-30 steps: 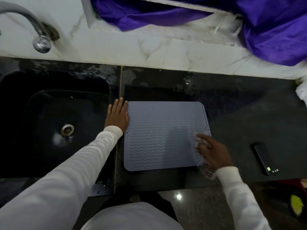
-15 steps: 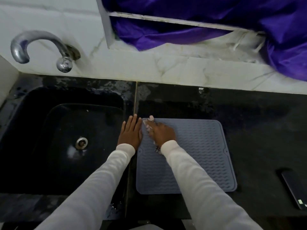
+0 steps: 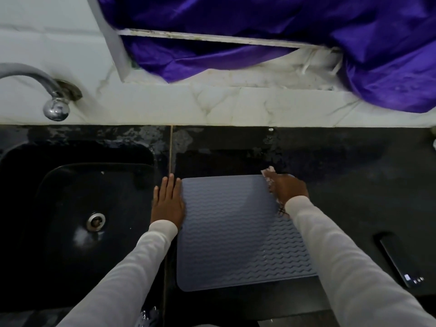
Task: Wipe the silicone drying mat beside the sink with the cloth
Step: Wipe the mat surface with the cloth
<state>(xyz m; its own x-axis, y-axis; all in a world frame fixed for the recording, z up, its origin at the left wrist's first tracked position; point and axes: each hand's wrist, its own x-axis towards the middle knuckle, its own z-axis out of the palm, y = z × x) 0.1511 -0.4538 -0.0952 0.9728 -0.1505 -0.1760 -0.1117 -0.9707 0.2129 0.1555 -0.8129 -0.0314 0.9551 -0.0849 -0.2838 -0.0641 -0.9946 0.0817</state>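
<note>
A grey silicone drying mat (image 3: 231,230) with a wavy ribbed surface lies flat on the black counter, just right of the sink (image 3: 77,220). My left hand (image 3: 168,201) lies flat with straight fingers on the mat's left edge, beside the sink rim. My right hand (image 3: 286,188) is at the mat's far right corner and presses a light patterned cloth (image 3: 269,173) onto it. Bits of the cloth show past the fingertips and under the wrist; the rest is hidden beneath the hand. My right forearm covers the mat's right edge.
A dark phone (image 3: 401,260) lies on the counter at the right. A chrome tap (image 3: 47,95) sticks out of the white marble wall above the sink. Purple fabric (image 3: 259,31) hangs over the ledge behind. The counter's front edge runs just below the mat.
My right hand with the cloth swept from the mat's near right side to its far left corner, then across to the far right corner. My left hand stayed on the left edge.
</note>
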